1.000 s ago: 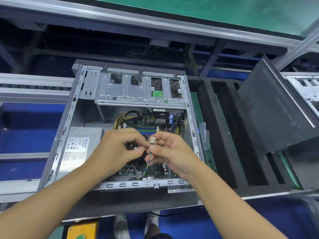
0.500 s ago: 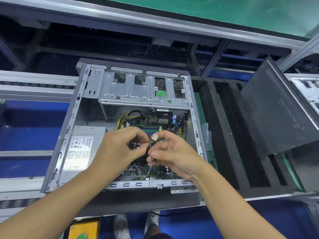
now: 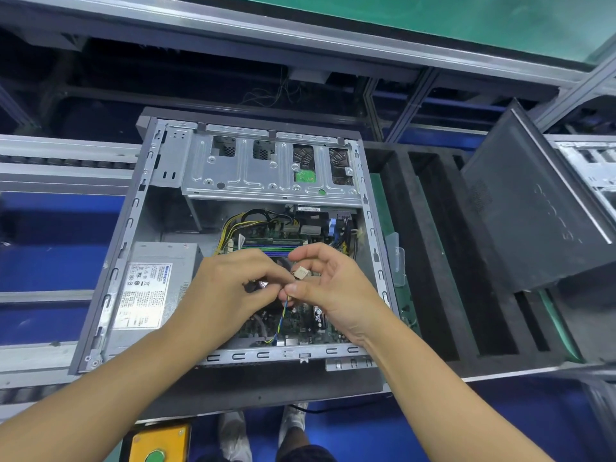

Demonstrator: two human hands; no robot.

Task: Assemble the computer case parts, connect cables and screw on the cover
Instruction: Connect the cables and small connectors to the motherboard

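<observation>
over the open grey metal computer case (image 3: 133,228), my left hand (image 3: 233,295) and right hand (image 3: 336,295) pinch the thin blue-and-yellow cable (image 3: 283,314) below its beige plug (image 3: 302,272).

A: How does the open grey sheet-metal computer case (image 3: 130,225) lie?
B: On its side, open face upward. A silver power supply box with a white label (image 3: 146,295) sits in its near left corner, a silver drive cage (image 3: 266,176) spans the far end, and a green motherboard (image 3: 300,323) lies on the floor.
A: The cables?
B: A yellow-and-black wire bundle (image 3: 233,225) arcs by the board's far edge. A thin blue-and-yellow lead (image 3: 282,316) rises from the near edge to a small beige plastic connector (image 3: 302,272), unplugged. The left hand (image 3: 230,295) and right hand (image 3: 336,295) pinch the lead just beneath it.
A: The cover?
B: The dark grey flat metal side cover (image 3: 520,211) stands tilted, right of the case and apart from it.
</observation>
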